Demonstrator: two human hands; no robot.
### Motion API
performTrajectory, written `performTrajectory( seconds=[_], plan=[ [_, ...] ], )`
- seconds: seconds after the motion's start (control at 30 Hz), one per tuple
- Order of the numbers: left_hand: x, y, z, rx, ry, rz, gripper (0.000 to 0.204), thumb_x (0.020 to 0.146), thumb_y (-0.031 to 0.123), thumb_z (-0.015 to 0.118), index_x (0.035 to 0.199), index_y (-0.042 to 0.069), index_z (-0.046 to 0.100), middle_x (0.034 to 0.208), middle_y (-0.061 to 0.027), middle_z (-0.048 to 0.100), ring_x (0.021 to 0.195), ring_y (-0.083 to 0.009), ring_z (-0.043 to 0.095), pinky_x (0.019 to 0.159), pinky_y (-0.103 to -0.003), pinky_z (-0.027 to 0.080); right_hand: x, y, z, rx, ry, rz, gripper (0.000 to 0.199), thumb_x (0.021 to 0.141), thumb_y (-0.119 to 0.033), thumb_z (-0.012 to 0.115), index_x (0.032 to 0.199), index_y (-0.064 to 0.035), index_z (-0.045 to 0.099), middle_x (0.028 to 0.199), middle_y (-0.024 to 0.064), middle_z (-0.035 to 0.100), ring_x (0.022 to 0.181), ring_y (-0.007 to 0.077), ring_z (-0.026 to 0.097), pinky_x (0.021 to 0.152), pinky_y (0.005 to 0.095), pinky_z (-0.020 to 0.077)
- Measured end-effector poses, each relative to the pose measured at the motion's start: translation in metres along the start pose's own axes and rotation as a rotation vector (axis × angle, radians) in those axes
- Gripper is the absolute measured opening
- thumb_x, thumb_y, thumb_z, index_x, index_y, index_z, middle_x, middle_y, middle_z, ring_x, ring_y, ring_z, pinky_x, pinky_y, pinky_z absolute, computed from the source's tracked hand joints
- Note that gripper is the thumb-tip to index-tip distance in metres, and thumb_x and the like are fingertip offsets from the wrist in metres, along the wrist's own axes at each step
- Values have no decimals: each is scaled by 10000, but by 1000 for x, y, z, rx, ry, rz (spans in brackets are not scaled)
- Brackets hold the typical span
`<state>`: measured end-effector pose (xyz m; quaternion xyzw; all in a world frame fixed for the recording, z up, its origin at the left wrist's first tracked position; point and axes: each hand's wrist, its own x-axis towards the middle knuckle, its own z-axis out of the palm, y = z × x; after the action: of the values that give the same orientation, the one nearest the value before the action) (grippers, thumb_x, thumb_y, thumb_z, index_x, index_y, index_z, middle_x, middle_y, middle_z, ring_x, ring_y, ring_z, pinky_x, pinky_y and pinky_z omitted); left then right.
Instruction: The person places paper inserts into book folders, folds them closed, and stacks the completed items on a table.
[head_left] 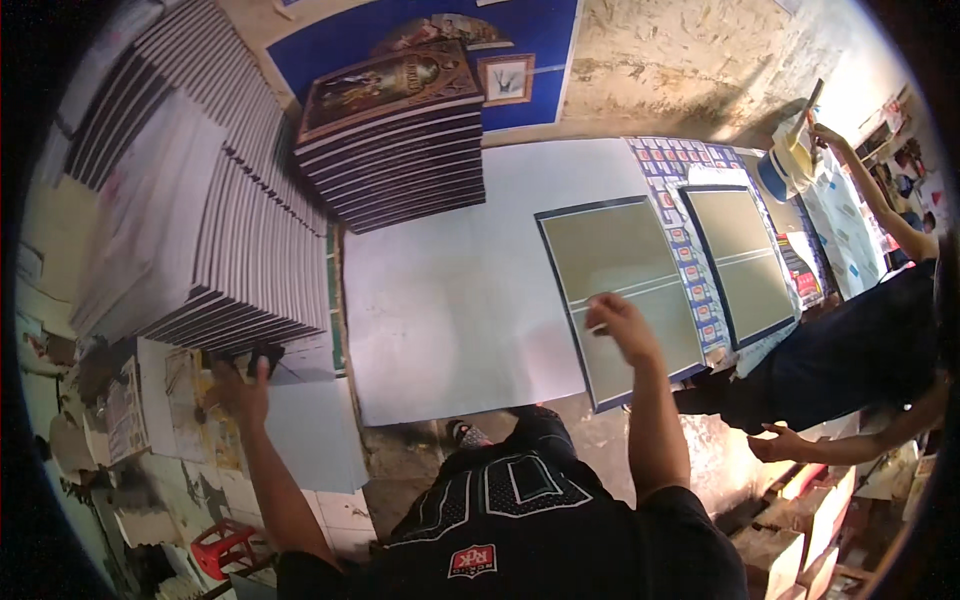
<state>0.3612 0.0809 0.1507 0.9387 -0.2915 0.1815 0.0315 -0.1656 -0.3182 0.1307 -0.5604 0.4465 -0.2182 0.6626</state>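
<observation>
I can't make out whether the right hand [625, 328] touches the board [600, 250] beneath it: its fingers are curled in, their undersides are turned from me, and I cannot tell if they pinch anything. The left hand [243, 398] is blurred; its thumb stands apart from the fingers, and I can't tell whether these meet the tall stack [265, 245] just beyond them, whose lower corner sits over a dark patch I can't read. The co-worker [850, 350] well to the right of the right fingers is partly cut off by the dark rim of my view. The board lies flat directly under and around the right fingers, reaching farther out beyond them than it does back toward the wrist. It is a greyish-green rectangle with a dark border and two thin pale strips across its middle, close to those fingertips. A similar board [740, 250] lies to their right, on patterned paper. Left of them spreads a smooth white sheet [450, 310], faintly glossy. Beyond the left fingers, the tall stack shows ridged, thin edges; farther out sits a dark stack [395, 150] with an ornate, framed cover on top.
</observation>
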Motion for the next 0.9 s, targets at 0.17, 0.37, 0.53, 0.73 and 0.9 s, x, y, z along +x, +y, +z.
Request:
performTrajectory(
  seconds=[0.17, 0.37, 0.53, 0.73, 0.9],
  plan=[
    [-47, 161, -19, -883, 193, 168, 247, 975, 187, 535, 1104, -19, 577, 891, -67, 570, 812, -166, 534, 766, -321, 466, 87, 3, -164, -324, 436, -30, 231, 899, -296, 621, 933, -73, 672, 723, -9, 572, 635, 99, 514, 560, 284, 425],
    [-87, 448, 20, -1658, -1427, -515, 244, 932, 321, 615, 1015, 93, 592, 710, 16, 501, 541, -81, 444, 477, -250, 357, 176, 29, -253, -529, 392, 203, 314, 806, -289, 597, 901, -4, 690, 679, 43, 599, 577, 157, 538, 509, 340, 426],
    [-69, 528, 28, -1671, -1476, -788, 162, 895, 263, 623, 873, 138, 523, 643, 25, 484, 499, -86, 411, 478, -260, 355, 201, 33, -251, -632, 348, 197, 277, 732, -244, 635, 762, 30, 666, 644, 86, 610, 569, 167, 558, 528, 353, 433],
    [-71, 505, 43, -1771, -1337, -1022, 127, 899, 249, 614, 907, 142, 546, 617, 27, 481, 485, -84, 402, 462, -256, 343, 193, 19, -226, -535, 104, 212, 94, 716, -83, 699, 749, -2, 666, 654, -8, 573, 576, 81, 501, 502, 264, 371],
    [-52, 412, 52, -1908, -978, -1018, 151, 880, 219, 620, 983, 125, 560, 632, 13, 467, 476, -92, 399, 456, -255, 335, 188, 14, -110, -339, 110, 90, 151, 719, -18, 705, 827, -37, 603, 717, -18, 549, 642, 78, 498, 558, 237, 405]
  ],
)
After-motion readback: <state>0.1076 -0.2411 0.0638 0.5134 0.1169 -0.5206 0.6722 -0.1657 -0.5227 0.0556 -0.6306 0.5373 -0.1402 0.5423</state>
